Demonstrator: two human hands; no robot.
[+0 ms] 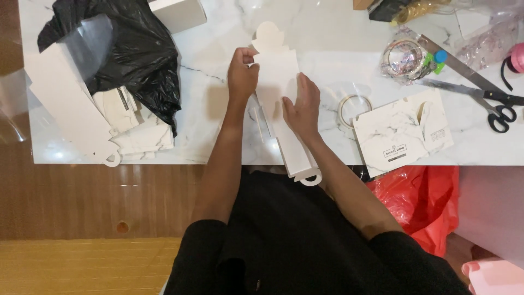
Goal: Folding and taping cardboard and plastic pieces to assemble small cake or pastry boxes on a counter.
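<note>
**Operator:** Report the position of the workpiece relative to the hands.

**Inspector:** The white die-cut card blank (278, 76) lies flat on the marble table (218, 27), long axis running from the far side to the near edge, where its hooked tab overhangs. The left hand (242, 74) pinches the blank's left edge near the far, rounded tab. The right hand (302, 104) rests palm-down and spread on the blank's right side, pressing it flat, grasping nothing.

**Operator:** Item count?

**Inspector:** Referenced to the blank: one clear tape roll (353, 108) just to its right; one folded marble-print box (403, 131) beyond the roll; one pair of black-handled scissors (480, 98) further right still. One stack of spare white blanks (71, 104) lies well to the left (individual sheets cannot be counted).

**Operator:** Containers and contents?

**Inspector:** One black plastic bag (142, 49), left of the blank, sits partly over that stack; its contents are not visible. One clear bag (405, 57), right of the blank at the far side, holds ribbon-like material. One red plastic bag (423, 202) sits below the table edge, right of the blank; contents hidden.
</note>
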